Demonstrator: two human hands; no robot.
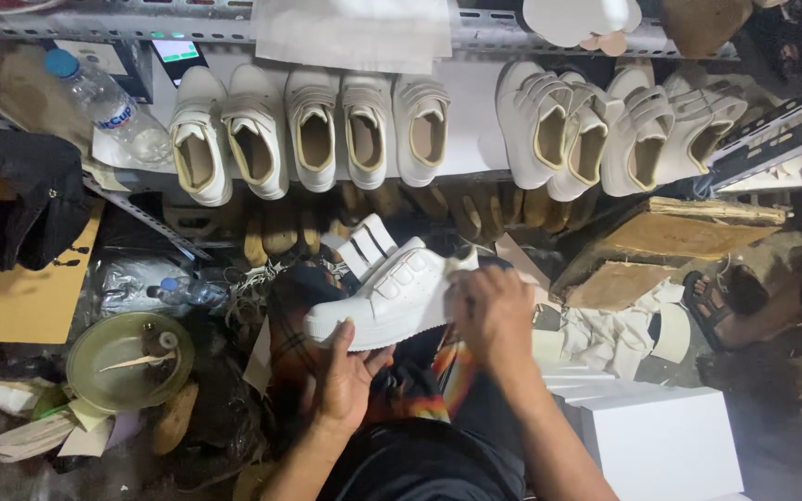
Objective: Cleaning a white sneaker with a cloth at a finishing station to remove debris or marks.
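A white strap sneaker (392, 295) lies on its side over my lap, its straps flapping open toward the shelf. My left hand (345, 371) cups the sole from underneath at the toe end. My right hand (489, 311) presses on the heel end of the same shoe, fingers curled over its upper. On the shelf above stand two groups of matching white sneakers (313, 130), toes pointing away, the right group (605, 125) tilted.
A white box (661, 441) stands at my right knee. A round green dish with a brush (127, 362) sits at the left, beside plastic bottles (104, 102) and cardboard (20, 297). Wooden boards (670, 232) and another person's sandalled foot (712, 306) are at the right.
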